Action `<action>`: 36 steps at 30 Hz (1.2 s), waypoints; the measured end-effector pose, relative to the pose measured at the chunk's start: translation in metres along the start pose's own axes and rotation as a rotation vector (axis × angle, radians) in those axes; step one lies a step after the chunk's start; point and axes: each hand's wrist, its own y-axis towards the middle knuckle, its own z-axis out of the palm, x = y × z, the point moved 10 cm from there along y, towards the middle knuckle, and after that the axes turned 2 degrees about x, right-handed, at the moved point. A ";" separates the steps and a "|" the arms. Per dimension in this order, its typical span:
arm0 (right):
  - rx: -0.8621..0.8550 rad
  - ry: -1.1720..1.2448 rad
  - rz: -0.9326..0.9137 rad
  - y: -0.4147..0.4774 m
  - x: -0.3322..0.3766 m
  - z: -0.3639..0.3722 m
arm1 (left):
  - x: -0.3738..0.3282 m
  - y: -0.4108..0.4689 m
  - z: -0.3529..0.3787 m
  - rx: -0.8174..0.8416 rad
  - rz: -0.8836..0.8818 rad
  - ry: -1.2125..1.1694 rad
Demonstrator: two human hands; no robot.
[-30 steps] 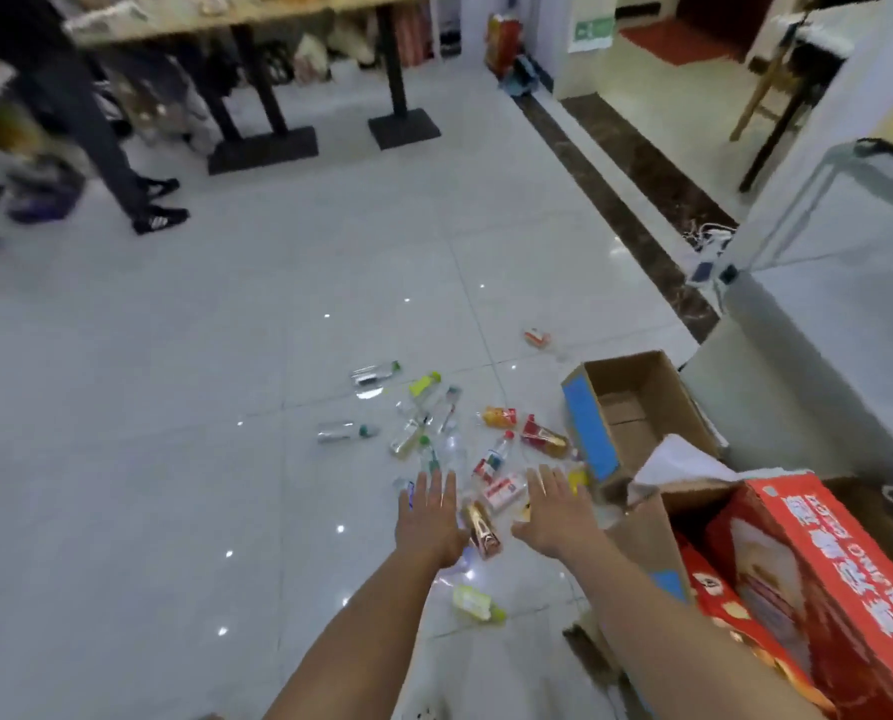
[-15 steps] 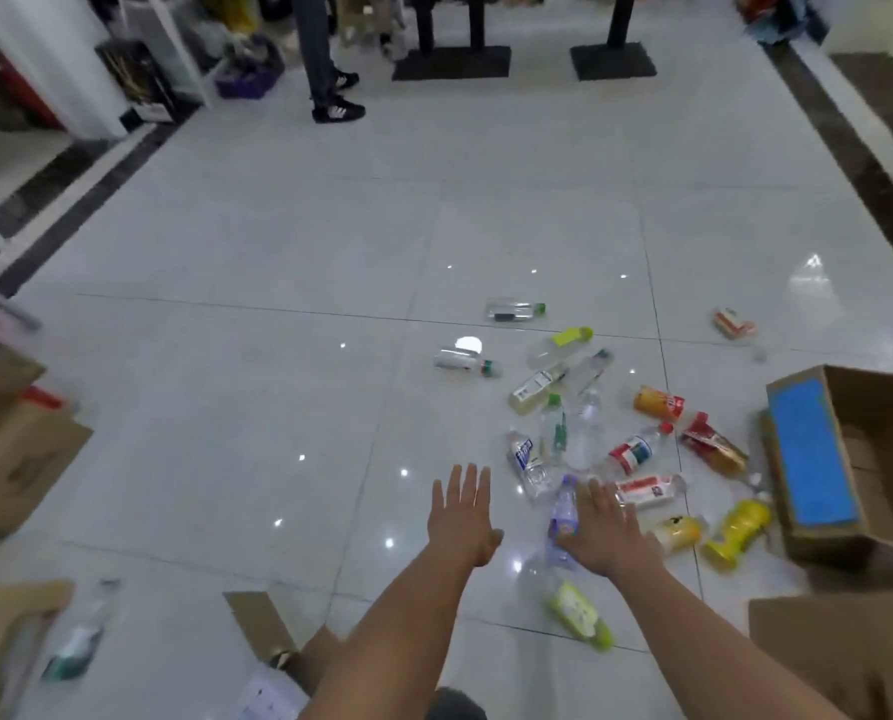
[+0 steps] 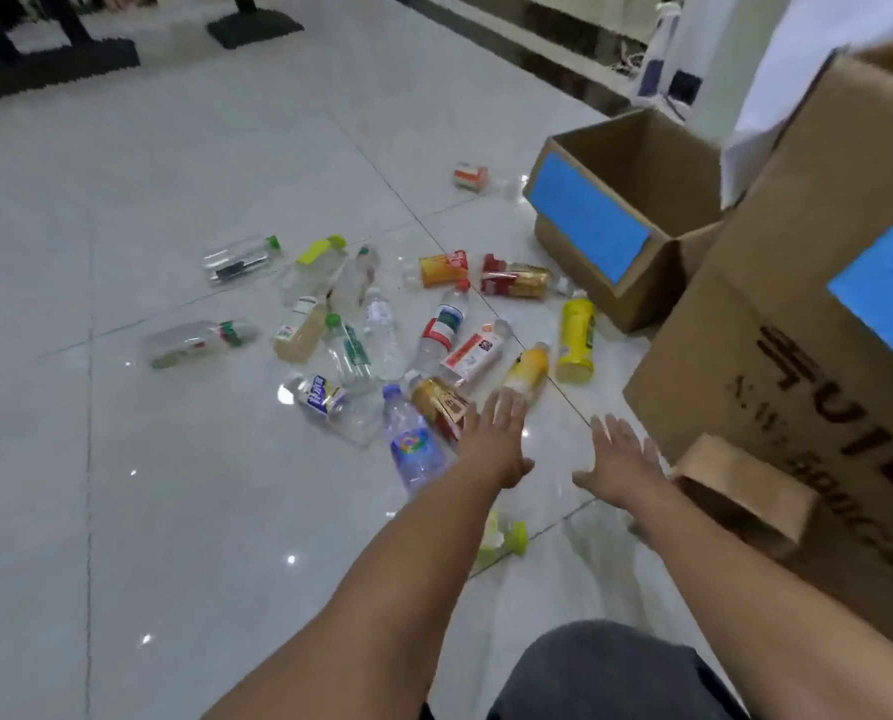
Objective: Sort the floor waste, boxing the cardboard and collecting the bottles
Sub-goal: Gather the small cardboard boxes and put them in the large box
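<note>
1. Bottles: we log clear and coloured plastic bottles (image 3: 350,350) lying scattered on the white tiled floor (image 3: 122,459), left of centre.
2. Left hand (image 3: 496,439): fingers straight and spread, holding nothing, over the gold-labelled bottle (image 3: 441,405).
3. Right hand (image 3: 623,459): flat, fingers straight, empty, above bare tile.
4. We note the open brown cardboard box with a blue panel (image 3: 589,220) just beside the bottles. The large printed brown cardboard box (image 3: 745,330) stands near the right hand.

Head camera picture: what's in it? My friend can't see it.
Two open, empty hands, left hand and right hand, reach toward plastic bottles scattered on a shiny white floor. An open cardboard box with a blue patch stands at the right, behind a bigger box.
</note>
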 end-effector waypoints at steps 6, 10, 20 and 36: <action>-0.061 -0.242 -0.001 -0.032 -0.052 0.008 | -0.048 -0.002 0.025 0.073 0.072 0.062; 0.080 -0.570 0.055 -0.038 -0.071 0.007 | -0.046 0.005 0.019 0.025 0.076 0.066; 0.207 -0.667 0.404 -0.054 -0.120 0.002 | 0.002 0.001 0.015 -0.008 -0.015 0.001; -0.143 -0.628 -0.108 0.001 0.189 -0.085 | 0.206 -0.107 0.037 -0.013 -0.478 -0.189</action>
